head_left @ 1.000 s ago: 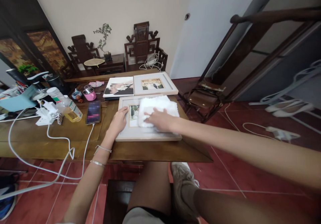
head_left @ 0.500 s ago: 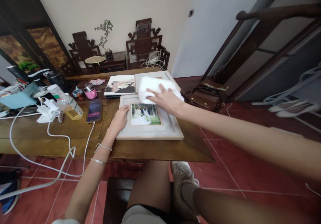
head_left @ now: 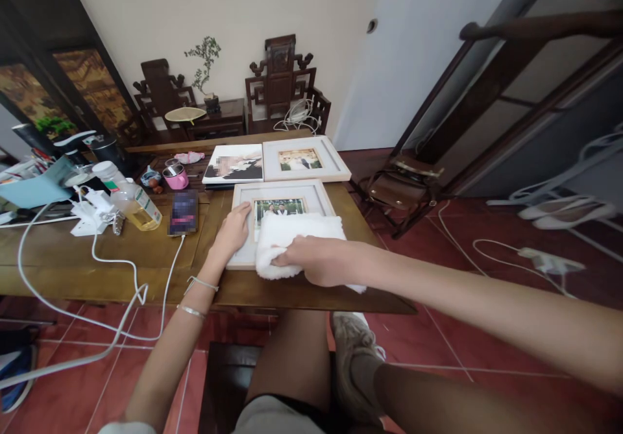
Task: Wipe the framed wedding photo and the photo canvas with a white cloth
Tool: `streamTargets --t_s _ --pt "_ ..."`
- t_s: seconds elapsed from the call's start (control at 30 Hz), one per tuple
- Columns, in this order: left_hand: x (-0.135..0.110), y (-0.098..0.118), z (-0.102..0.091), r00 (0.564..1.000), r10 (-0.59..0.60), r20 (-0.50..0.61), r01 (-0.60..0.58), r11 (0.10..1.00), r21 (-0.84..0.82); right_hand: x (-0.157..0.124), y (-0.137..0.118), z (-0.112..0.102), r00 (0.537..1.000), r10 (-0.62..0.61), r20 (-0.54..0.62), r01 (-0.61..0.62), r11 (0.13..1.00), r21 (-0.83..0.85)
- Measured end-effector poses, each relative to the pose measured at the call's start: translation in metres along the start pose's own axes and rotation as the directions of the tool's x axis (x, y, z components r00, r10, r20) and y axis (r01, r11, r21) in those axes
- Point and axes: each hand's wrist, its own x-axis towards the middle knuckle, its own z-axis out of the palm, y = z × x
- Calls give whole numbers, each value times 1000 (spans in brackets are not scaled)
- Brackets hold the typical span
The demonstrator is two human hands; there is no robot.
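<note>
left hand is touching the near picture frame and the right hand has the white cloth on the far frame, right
Not quite: in the head view, the white cloth under the right hand is on the near picture frame, which the left hand touches, not the far frame.

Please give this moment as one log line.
left hand: on nearer frame, left edge | right hand: holding white cloth over frame's near edge | phone: left of frame

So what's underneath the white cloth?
Under the white cloth lies the near picture frame; the cloth overhangs its front edge above the table. The upper part of the photo shows. Most of its lower part is covered and can't be seen.
</note>
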Motion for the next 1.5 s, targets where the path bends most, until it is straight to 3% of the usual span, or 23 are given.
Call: streamTargets --t_s 0.07,0.13,0.27,0.37,0.43,0.57,0.73,0.9,0.97,1.03,1.13,1.2,1.27,1.33,1.5 --pt "0 0 0 1000 -3 16 3 1000 14 4 -1 -1 1000 29 -6 -29 999 17" --pt "0 0 -1 1000 2 25 -2 1000 20 18 8 -1 990 138 -30 -139 990 -17" --pt "0 -1 -1 999 24 34 -24 1000 16 58 51 -4 942 299 -151 -321 934 -158" --pt "0 -2 0 999 28 25 -27 1000 -8 83 80 -10 915 324 -242 -378 898 -225" --pt "0 -3 0 1000 22 12 -21 999 -32 92 86 -13 910 317 -267 -383 890 -249" --pt "0 -3 1 1000 -1 1 1 997 -72 86 64 -13 944 261 -202 -305 924 -231" --pt "0 -1 0 1000 -15 11 16 999 -52 47 20 -6 990 136 -41 -140 983 -119" --pt "-1 1 -1 999 -24 23 24 1000 -18 22 22 -5 997 -73 21 73 997 4" --pt "-1 0 -1 1000 -16 25 16 1000 -8 24 36 -6 999 -34 -7 34 999 -6" --pt "-1 0 -1 1000 -12 21 12 1000 -5 32 54 -6 990 123 -72 -128 989 -72" --pt "-1 1 -1 1000 -16 22 16 1000 -22 52 79 -6 919 336 -206 -375 907 -192" --pt "-1 3 -3 1000 -9 1 9 999 -52 68 89 -7 887 381 -262 -438 872 -216" --pt "0 6 -5 999 -1 -48 -3 996 -87 83 89 -9 883 380 -275 -439 876 -201" --pt "0 10 -8 996 -12 -91 1 993 -122 94 79 -12 910 328 -253 -380 905 -192" --pt "-1 15 -14 985 -97 -140 70 980 -186 92 29 -14 981 124 -147 -148 975 -167"
